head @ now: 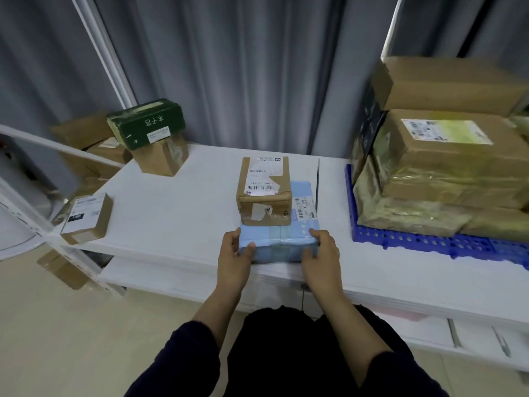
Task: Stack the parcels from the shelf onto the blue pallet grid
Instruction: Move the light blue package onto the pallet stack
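The left hand (234, 253) holds the near left corner of a flat blue parcel (279, 247), with its fingers bent round the edge. The right hand (320, 253) holds the near right corner the same way. So both hands are grasping the blue parcel. It lies at the front edge of the white shelf (186, 202). A brown box (264, 193) with white labels sits on top of it. To the right, the blue pallet grid (415, 242) lies on the shelf, well apart from the hands. A pile of parcels (446, 167) is already stacked on it. On the left, a small box (86, 219) sits at the shelf's corner. Further back, a green box (146, 124) rests on a tan box (163, 159). A grey curtain (243, 67) hangs behind it all.
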